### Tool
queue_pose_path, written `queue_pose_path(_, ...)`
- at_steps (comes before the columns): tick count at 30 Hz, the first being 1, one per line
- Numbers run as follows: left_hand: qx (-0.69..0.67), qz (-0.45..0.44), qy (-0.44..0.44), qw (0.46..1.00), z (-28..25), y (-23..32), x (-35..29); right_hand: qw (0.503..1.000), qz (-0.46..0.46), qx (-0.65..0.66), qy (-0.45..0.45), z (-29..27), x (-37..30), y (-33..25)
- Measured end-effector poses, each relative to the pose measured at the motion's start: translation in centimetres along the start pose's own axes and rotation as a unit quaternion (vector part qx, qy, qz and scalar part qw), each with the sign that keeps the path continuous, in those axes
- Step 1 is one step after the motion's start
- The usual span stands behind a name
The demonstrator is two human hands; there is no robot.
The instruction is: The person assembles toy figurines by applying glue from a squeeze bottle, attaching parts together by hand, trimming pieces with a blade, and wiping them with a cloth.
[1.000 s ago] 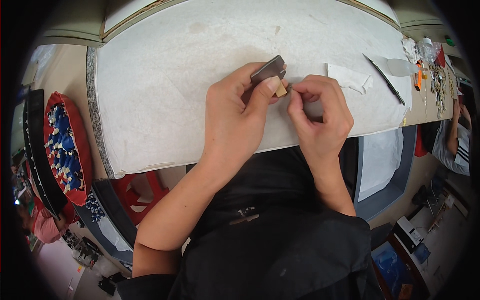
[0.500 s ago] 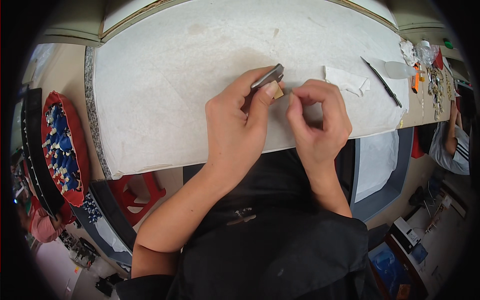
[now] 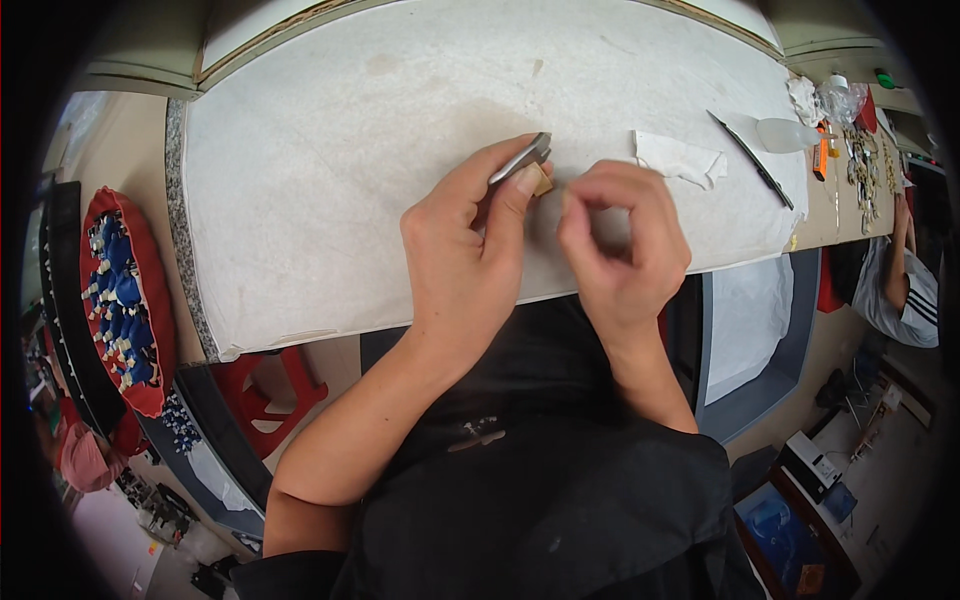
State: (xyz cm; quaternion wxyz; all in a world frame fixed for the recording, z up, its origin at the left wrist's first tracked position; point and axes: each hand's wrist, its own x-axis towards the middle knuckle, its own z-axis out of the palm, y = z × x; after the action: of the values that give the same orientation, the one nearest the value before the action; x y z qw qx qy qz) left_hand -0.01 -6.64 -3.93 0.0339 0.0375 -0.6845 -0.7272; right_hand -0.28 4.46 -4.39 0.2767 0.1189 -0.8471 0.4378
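Note:
My left hand (image 3: 465, 235) is closed around a small grey metal piece (image 3: 522, 158) with a rounded edge, and its kind is not clear. A little tan block (image 3: 543, 181) sticks out beside my left thumb, against the metal piece. Just to the right, my right hand (image 3: 630, 235) is pinched, thumb against forefinger, and slightly blurred. Whatever lies between those fingertips is too small to make out. The two hands are apart, both above the white-covered bench (image 3: 310, 190).
At right on the bench lie a folded white cloth (image 3: 680, 160), a black pen-like tool (image 3: 750, 160), a translucent bottle (image 3: 785, 135) and several metal parts (image 3: 865, 175). A red tray (image 3: 125, 300) of blue pieces stands far left. Below right is an open drawer (image 3: 750, 330). Another person (image 3: 900, 290) sits at right.
Both hands have shifted slightly left in the picture, as has the whole bench. The metal piece is turned a little, and my right fingertips remain pinched.

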Motion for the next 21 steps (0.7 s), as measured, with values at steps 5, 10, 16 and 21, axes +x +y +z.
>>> queue_pose_path(5,-0.004,-0.016,-0.007,1.000,-0.1,0.4,0.2,0.999,0.042,-0.005,0.002,-0.1,-0.1,0.2)
queue_pose_path(10,0.004,-0.026,-0.008,1.000,-0.1,0.5,0.7,0.999,0.002,-0.008,-0.033,-0.1,0.1,0.3)
queue_pose_path(16,0.042,-0.036,-0.060,0.997,0.1,0.9,1.0,0.999,0.010,-0.025,-0.017,-0.7,0.2,0.2)
queue_pose_path(21,-0.064,-0.138,-0.108,0.982,-1.3,1.2,1.2,0.991,0.087,0.080,0.066,-3.4,0.8,1.1)
